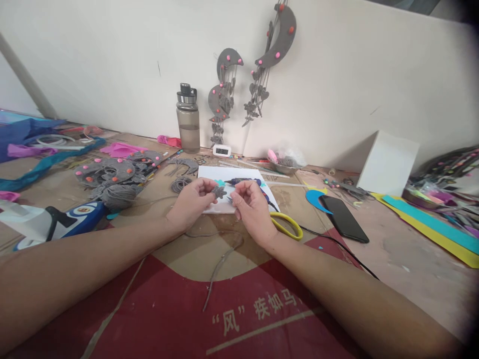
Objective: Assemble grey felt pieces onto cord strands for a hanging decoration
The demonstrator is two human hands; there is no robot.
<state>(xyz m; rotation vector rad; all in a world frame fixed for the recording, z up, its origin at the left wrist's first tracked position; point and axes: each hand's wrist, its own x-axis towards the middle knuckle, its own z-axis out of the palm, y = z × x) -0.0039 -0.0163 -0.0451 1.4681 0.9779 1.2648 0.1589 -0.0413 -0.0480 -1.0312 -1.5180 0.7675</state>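
My left hand (192, 202) pinches a small grey felt flower (219, 192) between thumb and fingertips. Facing it, my right hand (254, 207) has thumb and fingers drawn together; whatever they grip is too small or hidden to make out. Beyond the right fingers lies a dark blue glue gun (243, 181) on a white sheet (209, 173), its nozzle toward the left. Scissors with a yellow handle (290, 225) show beside my right wrist, largely covered by the hand. A turquoise flower piece (220, 183) rests on the sheet. Loose grey cord (220, 262) trails below my hands.
A water bottle (188, 119) and small digital clock (222, 150) stand by the wall, where grey moon hangings (282, 40) are mounted. At left are a yarn ball (119, 195) and grey crescents (107, 172). A phone (344, 218) and blue crescent (317, 200) lie right.
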